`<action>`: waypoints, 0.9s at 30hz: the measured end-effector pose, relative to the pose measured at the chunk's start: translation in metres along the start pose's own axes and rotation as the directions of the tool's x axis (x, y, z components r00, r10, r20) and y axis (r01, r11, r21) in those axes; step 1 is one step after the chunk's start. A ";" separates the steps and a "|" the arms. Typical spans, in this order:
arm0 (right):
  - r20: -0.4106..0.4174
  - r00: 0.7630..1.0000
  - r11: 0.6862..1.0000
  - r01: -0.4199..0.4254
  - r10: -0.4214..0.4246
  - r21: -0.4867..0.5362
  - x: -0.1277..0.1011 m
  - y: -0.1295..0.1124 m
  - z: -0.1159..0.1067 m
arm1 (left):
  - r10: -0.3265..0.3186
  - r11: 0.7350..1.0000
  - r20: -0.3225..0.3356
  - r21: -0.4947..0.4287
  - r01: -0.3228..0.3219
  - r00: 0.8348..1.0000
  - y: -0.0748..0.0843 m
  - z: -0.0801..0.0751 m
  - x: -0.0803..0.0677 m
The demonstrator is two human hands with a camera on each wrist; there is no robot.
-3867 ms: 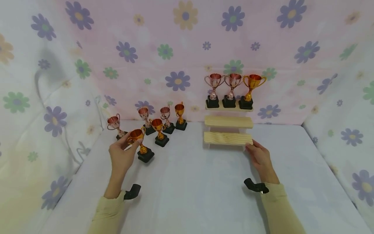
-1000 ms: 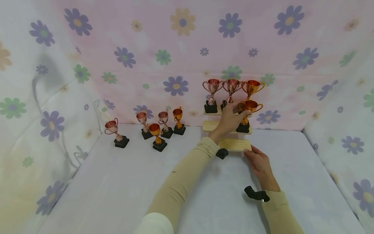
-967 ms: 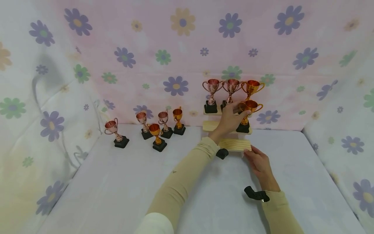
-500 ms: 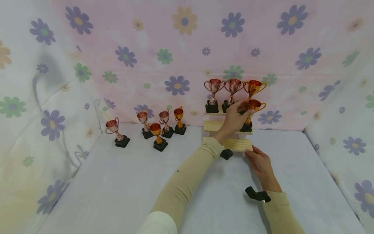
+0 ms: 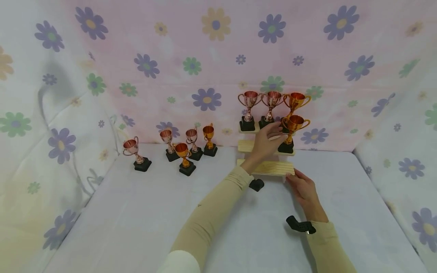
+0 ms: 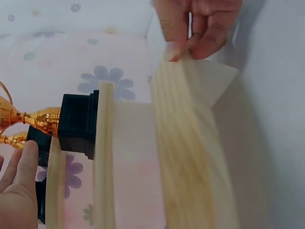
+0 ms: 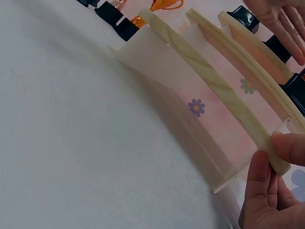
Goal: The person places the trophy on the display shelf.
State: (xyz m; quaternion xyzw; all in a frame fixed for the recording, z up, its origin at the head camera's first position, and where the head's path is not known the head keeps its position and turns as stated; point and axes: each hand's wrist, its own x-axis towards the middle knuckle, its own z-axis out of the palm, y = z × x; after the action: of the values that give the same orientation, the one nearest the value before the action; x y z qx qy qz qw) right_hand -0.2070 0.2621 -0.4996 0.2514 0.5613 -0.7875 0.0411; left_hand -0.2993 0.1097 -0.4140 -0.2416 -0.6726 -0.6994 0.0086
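A gold trophy cup (image 5: pixel 294 125) on a black base stands upright at the right end of the middle tier of a wooden stepped shelf (image 5: pixel 273 167). Just left of it is my left hand (image 5: pixel 267 143), its fingers extended and apart from the trophy's stem, as the left wrist view also shows. My right hand (image 5: pixel 304 189) pinches the right end of the bottom tier between thumb and fingers, seen close in the right wrist view. Along the top tier stand two rose-coloured trophies (image 5: pixel 250 99) and another gold trophy (image 5: pixel 296 100), whose base is partly hidden.
On the table's left side stand several more trophies, including a rose-coloured one (image 5: pixel 131 148) apart from the others and a gold one (image 5: pixel 182 151) in front of the cluster. A flowered cloth backdrop (image 5: pixel 170 57) rises behind the white tabletop (image 5: pixel 143 220).
My left hand carried the gold trophy from the left group onto the middle tier, then let go and drew slightly left. My right hand keeps its hold on the bottom tier.
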 end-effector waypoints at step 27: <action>-0.018 1.000 1.000 0.020 -0.020 -0.008 0.002 0.000 0.002 | -0.319 0.878 0.265 0.445 0.178 0.910 -0.028 -0.215 -0.170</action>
State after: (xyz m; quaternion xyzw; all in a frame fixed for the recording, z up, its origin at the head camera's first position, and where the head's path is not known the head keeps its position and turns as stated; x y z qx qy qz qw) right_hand -0.2100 0.2607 -0.4997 0.2528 0.5673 -0.7832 0.0292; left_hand -0.2287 -0.1444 -0.4952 -0.2585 -0.8220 -0.4864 -0.1447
